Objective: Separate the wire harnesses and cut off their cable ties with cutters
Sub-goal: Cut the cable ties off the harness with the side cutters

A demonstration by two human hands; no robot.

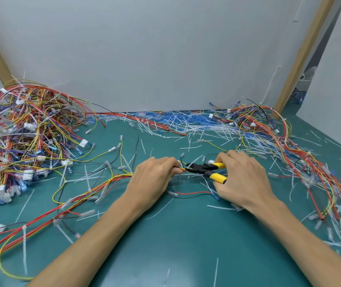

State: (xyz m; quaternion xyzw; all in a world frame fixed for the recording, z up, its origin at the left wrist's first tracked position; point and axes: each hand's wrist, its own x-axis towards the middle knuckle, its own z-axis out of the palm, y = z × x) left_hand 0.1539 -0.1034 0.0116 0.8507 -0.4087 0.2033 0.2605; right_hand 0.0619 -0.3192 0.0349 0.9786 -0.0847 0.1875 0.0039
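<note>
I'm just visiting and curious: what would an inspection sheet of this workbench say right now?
Surface: green mat, crowded towards the edges.
Job's things: cutters with yellow handles, tips at a red and yellow wire bundle.
Clutter: cut ties scattered widely, thickest along the back.
Hands: left hand grips the wire bundle; right hand grips the cutters.
Cables: tangled left heap and right heap of harnesses.
Surroundings: white wall, wooden post on the right.
</note>
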